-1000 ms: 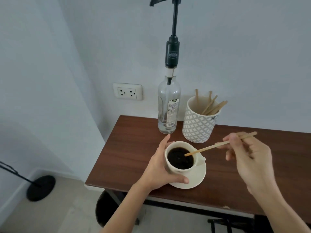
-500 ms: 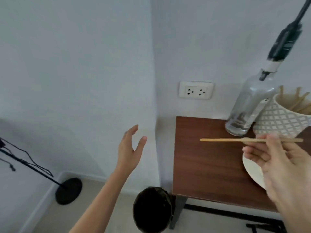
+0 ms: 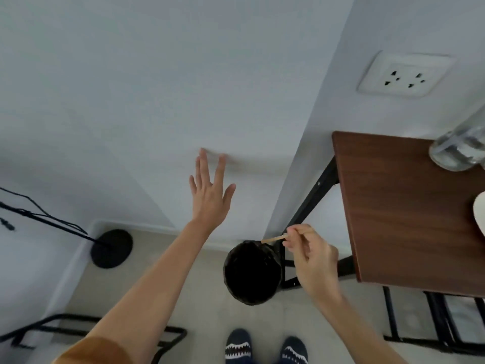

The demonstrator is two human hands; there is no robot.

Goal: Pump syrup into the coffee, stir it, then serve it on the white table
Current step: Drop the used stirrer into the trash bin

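Observation:
My right hand (image 3: pixel 312 258) pinches a wooden stir stick (image 3: pixel 274 239) above a black-lined bin (image 3: pixel 252 271) on the floor, left of the brown table (image 3: pixel 399 214). My left hand (image 3: pixel 210 195) is raised in the air with fingers spread, holding nothing, in front of the white wall. At the right edge I see the base of the clear syrup bottle (image 3: pixel 459 148) and a sliver of the white saucer (image 3: pixel 479 211) on the brown table. The coffee cup itself is out of view.
A wall socket (image 3: pixel 402 74) sits above the brown table. A black stand with a round base (image 3: pixel 111 248) is at the left on the floor. Black metal frames (image 3: pixel 168 334) lie low by my feet (image 3: pixel 265 346).
The view has swung down and left, away from the cup. My right hand carried the stir stick off the table to above the bin. My left hand let go of the cup and rose, open.

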